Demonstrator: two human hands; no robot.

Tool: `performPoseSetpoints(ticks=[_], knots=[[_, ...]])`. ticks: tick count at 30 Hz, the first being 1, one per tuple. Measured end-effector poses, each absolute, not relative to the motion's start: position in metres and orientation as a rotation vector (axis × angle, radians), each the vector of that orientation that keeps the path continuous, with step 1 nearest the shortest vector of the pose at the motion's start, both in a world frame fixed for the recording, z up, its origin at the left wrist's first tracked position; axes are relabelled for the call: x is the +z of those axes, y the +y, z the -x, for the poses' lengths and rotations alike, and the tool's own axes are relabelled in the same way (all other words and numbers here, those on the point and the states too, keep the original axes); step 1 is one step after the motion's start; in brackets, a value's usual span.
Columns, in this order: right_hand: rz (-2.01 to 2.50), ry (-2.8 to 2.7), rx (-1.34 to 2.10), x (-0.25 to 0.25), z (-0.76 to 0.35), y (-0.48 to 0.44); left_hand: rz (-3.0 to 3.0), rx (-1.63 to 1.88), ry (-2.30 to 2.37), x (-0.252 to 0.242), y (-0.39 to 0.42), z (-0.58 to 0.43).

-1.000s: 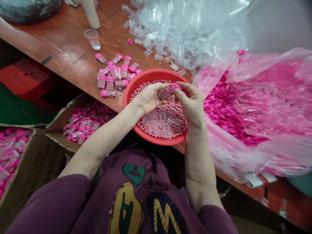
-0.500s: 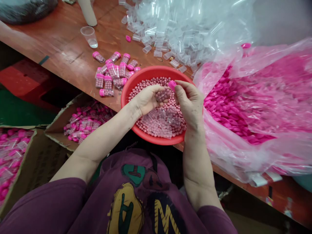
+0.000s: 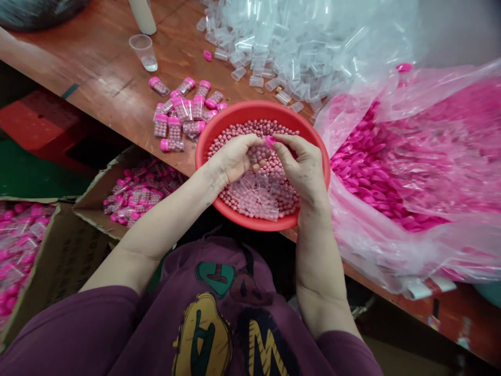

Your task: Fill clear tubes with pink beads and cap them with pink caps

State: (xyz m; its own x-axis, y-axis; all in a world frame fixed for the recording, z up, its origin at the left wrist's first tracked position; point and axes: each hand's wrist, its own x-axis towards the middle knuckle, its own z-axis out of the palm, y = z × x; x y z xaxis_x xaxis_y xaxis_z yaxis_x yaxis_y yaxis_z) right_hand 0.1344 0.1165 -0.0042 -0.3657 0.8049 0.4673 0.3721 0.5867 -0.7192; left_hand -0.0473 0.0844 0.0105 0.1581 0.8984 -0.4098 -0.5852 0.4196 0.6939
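Note:
Above a red basin [image 3: 203,137] of small pink beads [image 3: 235,137], my left hand [image 3: 238,155] is closed around a clear plastic container [image 3: 258,155] filled with beads. My right hand [image 3: 299,159] pinches a bright pink cap [image 3: 270,141] at the container's open end; the cap meets its rim, though I cannot tell if it is pressed down. Several empty clear containers [image 3: 258,201] lie on the beads in the front part of the basin.
Capped bead containers [image 3: 182,109] lie left of the basin. A clear cup [image 3: 144,52] stands behind them. Loose empty containers [image 3: 258,57] are heaped at the back. A plastic bag [image 3: 371,250] of pink caps [image 3: 364,162] is on the right. Cardboard boxes [image 3: 58,261] with filled containers stand lower left.
My right hand has brought the pink cap left and slightly down, from just beside the container onto its end. The left hand keeps its hold, nearly still.

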Motion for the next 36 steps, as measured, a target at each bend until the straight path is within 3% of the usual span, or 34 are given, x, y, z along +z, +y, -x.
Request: performPoseSetpoints(ticks=[8,23,36], knots=[[1.046,-1.926,0.431,-0.004,-0.139,0.118,-0.446,1.133,0.932,0.009,0.087,0.050],[1.015,-1.791,0.711,-0.009,-0.130,0.115,-0.535,1.115,0.750,0.014,0.075,0.041],[0.931,-2.145,0.331,0.004,-0.129,0.102,-0.587,1.221,0.866,0.018,0.071,0.036]])
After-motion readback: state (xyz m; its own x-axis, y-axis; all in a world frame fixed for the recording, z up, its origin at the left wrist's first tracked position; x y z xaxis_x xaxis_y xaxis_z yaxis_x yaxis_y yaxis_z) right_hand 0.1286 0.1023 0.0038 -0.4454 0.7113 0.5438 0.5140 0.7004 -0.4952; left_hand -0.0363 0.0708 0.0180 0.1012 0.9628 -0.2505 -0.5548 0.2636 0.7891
